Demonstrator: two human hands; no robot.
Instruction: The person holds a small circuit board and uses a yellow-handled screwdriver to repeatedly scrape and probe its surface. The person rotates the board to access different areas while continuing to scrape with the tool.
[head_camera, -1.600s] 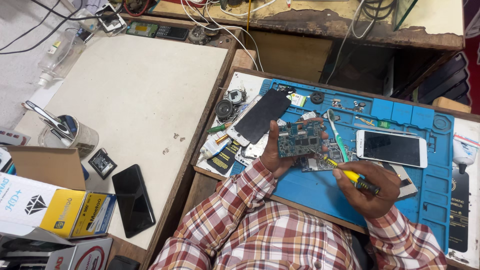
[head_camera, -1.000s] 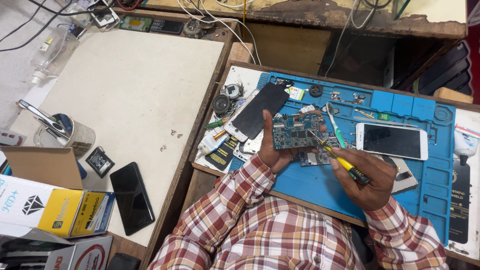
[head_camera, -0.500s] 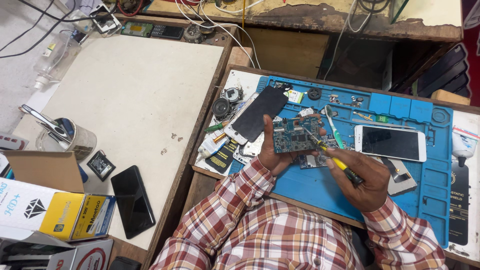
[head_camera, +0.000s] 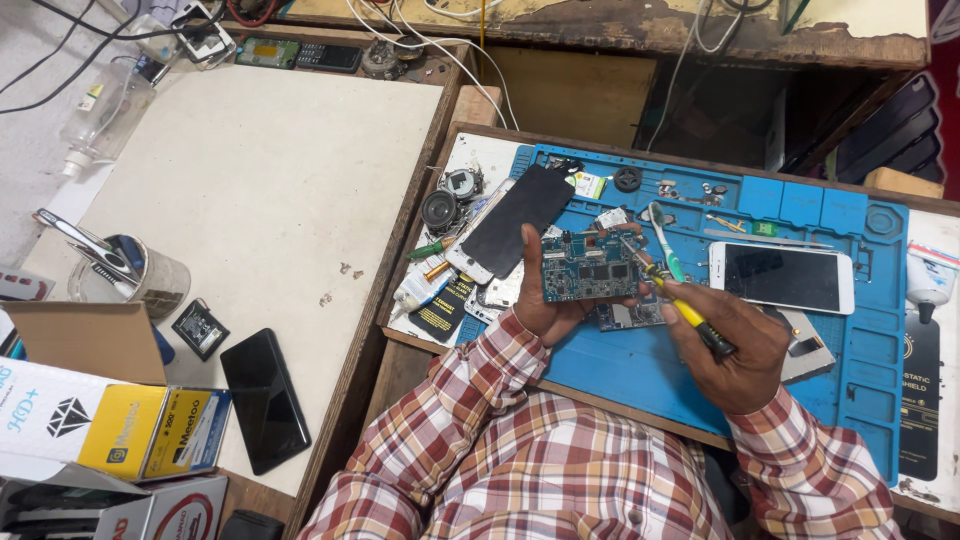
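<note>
Clamped in the left hand (head_camera: 540, 300): a blue-green circuit board (head_camera: 590, 270), thumb along its nine o'clock edge, fingers curled beneath, held just above the blue work mat (head_camera: 640, 370). Closed in the right hand (head_camera: 730, 345): a yellow-and-black screwdriver (head_camera: 680, 305), shaft angled toward ten o'clock, tip touching the board's upper right corner. Seen under the board, partly hidden: a second, paler board (head_camera: 628, 316) lying on the mat. At three o'clock from the circuit board, just beside the right hand, lay a white phone (head_camera: 782, 277), dark screen up. At eleven o'clock, near the left thumb, rested a black screen panel (head_camera: 518, 218) tilted across a white phone frame. Just above the screwdriver's tip, at one o'clock, lay a green-handled brush (head_camera: 665, 238). Further toward nine o'clock, at the mat's edge: two small round speakers (head_camera: 440, 210) and a green-tipped small tool (head_camera: 428, 250).

Well apart, on the pale table (head_camera: 260, 170) toward eight o'clock, lay a black phone (head_camera: 264, 398), face up, with a small black square part (head_camera: 200, 328) beside it. Beyond those, at nine o'clock: a metal cup of tools (head_camera: 140, 275). Nearest the lower left corner: a yellow-and-white carton (head_camera: 110, 430). Farthest off, at eleven o'clock: a clear plastic bottle (head_camera: 100, 110) lying on its side amid black cables.
</note>
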